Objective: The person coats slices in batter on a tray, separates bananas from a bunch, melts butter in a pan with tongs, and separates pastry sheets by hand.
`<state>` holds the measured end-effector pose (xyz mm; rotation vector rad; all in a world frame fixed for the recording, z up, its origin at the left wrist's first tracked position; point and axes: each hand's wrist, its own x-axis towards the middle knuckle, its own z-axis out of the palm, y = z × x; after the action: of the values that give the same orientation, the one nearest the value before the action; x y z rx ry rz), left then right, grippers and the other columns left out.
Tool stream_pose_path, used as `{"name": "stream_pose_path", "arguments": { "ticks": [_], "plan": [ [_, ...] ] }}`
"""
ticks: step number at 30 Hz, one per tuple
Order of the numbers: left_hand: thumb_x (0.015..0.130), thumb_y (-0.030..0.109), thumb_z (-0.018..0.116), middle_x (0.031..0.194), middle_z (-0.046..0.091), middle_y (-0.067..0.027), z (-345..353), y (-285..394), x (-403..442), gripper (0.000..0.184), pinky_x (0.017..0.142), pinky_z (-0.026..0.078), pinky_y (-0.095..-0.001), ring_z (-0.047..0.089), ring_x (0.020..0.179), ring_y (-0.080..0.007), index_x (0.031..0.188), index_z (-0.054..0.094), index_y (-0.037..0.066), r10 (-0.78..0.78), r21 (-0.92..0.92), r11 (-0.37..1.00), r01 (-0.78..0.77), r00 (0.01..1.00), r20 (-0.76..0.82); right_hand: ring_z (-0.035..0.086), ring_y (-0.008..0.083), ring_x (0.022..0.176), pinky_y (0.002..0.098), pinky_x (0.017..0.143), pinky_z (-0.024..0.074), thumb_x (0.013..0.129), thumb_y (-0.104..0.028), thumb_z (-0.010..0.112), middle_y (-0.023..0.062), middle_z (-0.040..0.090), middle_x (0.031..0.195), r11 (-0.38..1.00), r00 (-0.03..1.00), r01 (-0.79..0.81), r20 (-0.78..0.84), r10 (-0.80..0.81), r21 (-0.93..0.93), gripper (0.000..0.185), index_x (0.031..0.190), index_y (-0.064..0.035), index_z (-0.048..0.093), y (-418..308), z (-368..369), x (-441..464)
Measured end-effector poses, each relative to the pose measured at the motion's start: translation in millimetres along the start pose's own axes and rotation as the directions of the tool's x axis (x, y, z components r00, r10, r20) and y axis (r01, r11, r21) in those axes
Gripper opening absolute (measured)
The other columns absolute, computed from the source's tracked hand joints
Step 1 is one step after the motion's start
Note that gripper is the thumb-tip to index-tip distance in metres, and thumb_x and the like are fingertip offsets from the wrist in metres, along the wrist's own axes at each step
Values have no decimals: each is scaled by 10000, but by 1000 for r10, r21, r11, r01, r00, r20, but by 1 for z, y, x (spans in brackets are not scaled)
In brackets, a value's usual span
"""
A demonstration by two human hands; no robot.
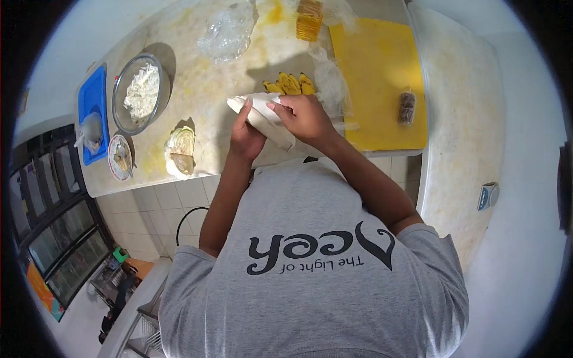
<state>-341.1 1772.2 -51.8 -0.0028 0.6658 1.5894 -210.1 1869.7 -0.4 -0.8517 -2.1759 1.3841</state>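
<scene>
Both of my hands hold a thin off-white sheet (271, 124), folded or rolled on itself, over the front of the table. My left hand (248, 138) grips its left side, thumb on top. On the upper right part, my right hand (307, 119) pinches the sheet between thumb and fingers. Whether it is dough or paper I cannot tell. Just beyond my right hand lie several small yellow bananas (290, 83) with dark tips. A pale, yellowish layered piece (180, 152) rests on the table left of my left hand.
At left are a bowl (114, 101) of white shreds, a blue tray (88, 156) with a bagged item, and a small plate (112, 164) with cutlery. A yellow board (376, 71) bears a brown packet (407, 107). Clear plastic (225, 36) and an orange-yellow pack (309, 22) lie farther back.
</scene>
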Motion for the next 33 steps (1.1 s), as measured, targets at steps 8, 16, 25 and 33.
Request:
{"name": "stream_pose_path", "arguments": {
  "ticks": [8, 16, 25, 33],
  "plan": [
    [963, 368, 342, 1262, 494, -125, -1, -3, 1, 463, 1017, 342, -413, 473, 1167, -265, 1292, 392, 47, 44, -88, 995, -39, 998, 54, 491, 309, 475, 372, 478, 383, 857, -266, 580, 179, 511, 552, 996, 999, -38, 8, 38, -78, 320, 675, -3, 573, -35, -21, -1],
    [964, 405, 306, 1311, 454, -138, 9, -2, -4, 512, 1029, 335, -420, 444, 1204, -278, 1343, 340, 63, 83, -122, 989, -79, 996, 27, 433, 167, 459, 334, 480, 371, 863, -252, 593, 139, 496, 522, 995, 997, -79, -21, 80, 55, 322, 700, 23, 564, -41, -30, -2],
    [962, 420, 299, 1294, 473, -145, 5, -1, -1, 531, 1008, 367, -405, 476, 1180, -267, 1340, 347, 50, -36, -55, 998, 32, 997, -69, 396, 101, 496, 298, 485, 354, 876, -240, 592, 119, 507, 533, 993, 993, -113, -11, 114, 37, 281, 792, 28, 617, -53, -46, 2],
    [953, 390, 352, 1247, 510, -109, -4, -2, 3, 463, 973, 401, -412, 517, 1127, -251, 1291, 400, 77, -9, -81, 997, 10, 1000, 9, 532, 78, 582, 269, 549, 432, 885, -224, 586, 106, 626, 656, 983, 997, -73, -9, 76, 166, 246, 898, 16, 639, -65, -56, 1]
  ]
}}
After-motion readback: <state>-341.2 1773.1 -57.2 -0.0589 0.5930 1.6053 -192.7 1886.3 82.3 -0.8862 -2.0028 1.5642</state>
